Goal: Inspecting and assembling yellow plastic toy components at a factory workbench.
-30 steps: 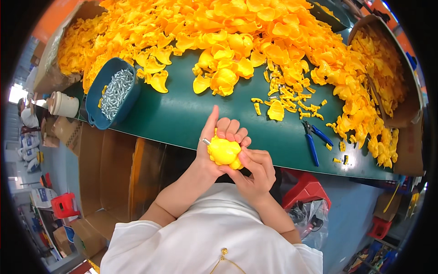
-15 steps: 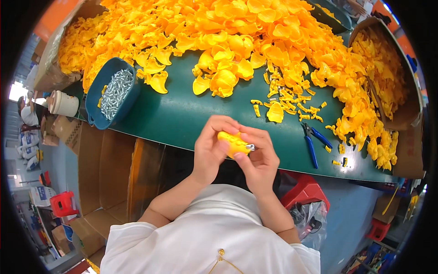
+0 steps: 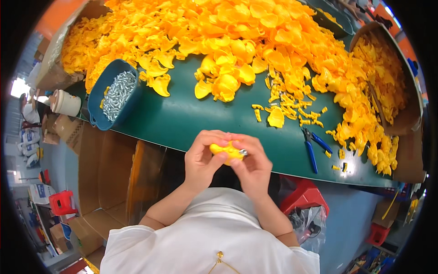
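Your left hand (image 3: 197,162) and right hand (image 3: 256,165) meet over the near edge of the counter (image 3: 182,118), the fingers of both grasping the yellow plastic piece (image 3: 220,149) between them. A silvery metal part (image 3: 242,152) sticks out of it at 3 o'clock. From your hands, a red stool (image 3: 305,195) sits at 4 o'clock, blue-handled cutters (image 3: 310,154) lie at 3, and a blue tub (image 3: 96,97) holding small metal pieces (image 3: 119,95) stands at 10. Farther off, a broad yellow heap (image 3: 219,27) spreads across 12.

The held piece (image 3: 220,149) is yellow; the tabletop (image 3: 182,118) green.
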Tool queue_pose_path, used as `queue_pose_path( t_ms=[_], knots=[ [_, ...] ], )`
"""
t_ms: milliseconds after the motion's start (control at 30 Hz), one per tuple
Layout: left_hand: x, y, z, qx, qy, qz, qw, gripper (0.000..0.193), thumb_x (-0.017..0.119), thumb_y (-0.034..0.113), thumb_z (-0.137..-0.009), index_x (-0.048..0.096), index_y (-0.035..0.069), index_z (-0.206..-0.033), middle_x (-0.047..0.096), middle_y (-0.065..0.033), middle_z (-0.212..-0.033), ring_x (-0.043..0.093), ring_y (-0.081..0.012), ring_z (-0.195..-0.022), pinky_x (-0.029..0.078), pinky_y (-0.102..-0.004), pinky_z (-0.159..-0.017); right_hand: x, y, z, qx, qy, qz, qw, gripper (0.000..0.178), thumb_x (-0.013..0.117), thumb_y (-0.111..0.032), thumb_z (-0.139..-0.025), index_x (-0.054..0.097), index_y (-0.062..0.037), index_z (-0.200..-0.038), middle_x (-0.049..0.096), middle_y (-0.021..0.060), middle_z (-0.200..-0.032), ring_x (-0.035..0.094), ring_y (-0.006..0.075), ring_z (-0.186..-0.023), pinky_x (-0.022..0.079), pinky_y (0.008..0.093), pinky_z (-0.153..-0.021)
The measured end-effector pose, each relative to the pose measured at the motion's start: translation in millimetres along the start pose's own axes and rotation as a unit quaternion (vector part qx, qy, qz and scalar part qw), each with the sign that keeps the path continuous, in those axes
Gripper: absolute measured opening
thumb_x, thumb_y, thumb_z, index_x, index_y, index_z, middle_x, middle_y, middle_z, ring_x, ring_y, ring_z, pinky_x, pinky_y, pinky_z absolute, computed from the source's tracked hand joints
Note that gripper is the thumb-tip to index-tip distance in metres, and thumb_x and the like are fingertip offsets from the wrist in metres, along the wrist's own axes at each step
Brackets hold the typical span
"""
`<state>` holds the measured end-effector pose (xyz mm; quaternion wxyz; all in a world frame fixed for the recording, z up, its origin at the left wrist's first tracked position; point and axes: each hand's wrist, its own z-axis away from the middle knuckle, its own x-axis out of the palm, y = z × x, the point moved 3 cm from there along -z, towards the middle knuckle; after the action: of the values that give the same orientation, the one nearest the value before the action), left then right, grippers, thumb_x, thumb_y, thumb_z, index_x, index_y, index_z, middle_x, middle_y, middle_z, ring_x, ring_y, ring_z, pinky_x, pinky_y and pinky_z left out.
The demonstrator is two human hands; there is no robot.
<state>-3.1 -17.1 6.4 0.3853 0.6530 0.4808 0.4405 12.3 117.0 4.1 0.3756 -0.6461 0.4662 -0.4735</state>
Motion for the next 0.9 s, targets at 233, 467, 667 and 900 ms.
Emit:
queue_pose_path(
  t_ms=[233,467,667,900],
  knots=[
    [-127.7,48.0,-8.1,-0.098,0.209,0.123,0.965,0.037,0.037,0.038,-0.097,0.044,0.009,-0.074,0.047,-0.0082,-0.060,0.055,-0.0241,-0.052,0.048,-0.0326,-0.051,4.2,0.1,-21.7,-0.041,-0.100,0.344,0.933,0.036,0.074,-0.007,-0.077,0.066,-0.0065,-0.113,0.057,0.0124,-0.128,0.051,0.0334,-0.122,0.042,0.0418,-0.101],
    [-217.6,87.4,34.8,-0.101,0.260,-0.718,0.638,0.025,0.056,0.026,-0.096,0.061,0.002,-0.092,0.063,-0.0136,-0.085,0.062,-0.0256,-0.081,0.048,-0.0344,-0.073,-34.9,-13.7,-50.7,-0.022,-0.064,0.437,0.897,0.019,0.071,-0.006,-0.079,0.070,-0.0035,-0.098,0.067,0.0105,-0.099,0.059,0.0286,-0.095,0.046,0.0356,-0.085],
    [-131.7,57.3,-26.2,0.039,0.073,-0.612,0.786,0.019,0.059,-0.003,-0.085,0.063,0.002,-0.103,0.064,-0.0117,-0.101,0.061,-0.0287,-0.098,0.048,-0.0356,-0.087,-50.6,-25.1,-66.2,-0.030,0.003,0.573,0.819,0.015,0.069,-0.006,-0.080,0.070,-0.0037,-0.095,0.062,0.0086,-0.085,0.052,0.0274,-0.089,0.042,0.0366,-0.082],
    [-121.8,11.7,-75.6,0.154,-0.010,-0.846,0.511,0.026,0.060,0.008,-0.082,0.060,0.010,-0.108,0.045,-0.0034,-0.140,0.038,-0.0284,-0.130,0.033,-0.0426,-0.097,-66.3,-26.1,-72.6,-0.036,0.054,0.576,0.815,0.007,0.071,-0.009,-0.080,0.070,-0.0051,-0.086,0.058,0.0067,-0.082,0.049,0.0264,-0.088,0.041,0.0369,-0.081]
  ],
)
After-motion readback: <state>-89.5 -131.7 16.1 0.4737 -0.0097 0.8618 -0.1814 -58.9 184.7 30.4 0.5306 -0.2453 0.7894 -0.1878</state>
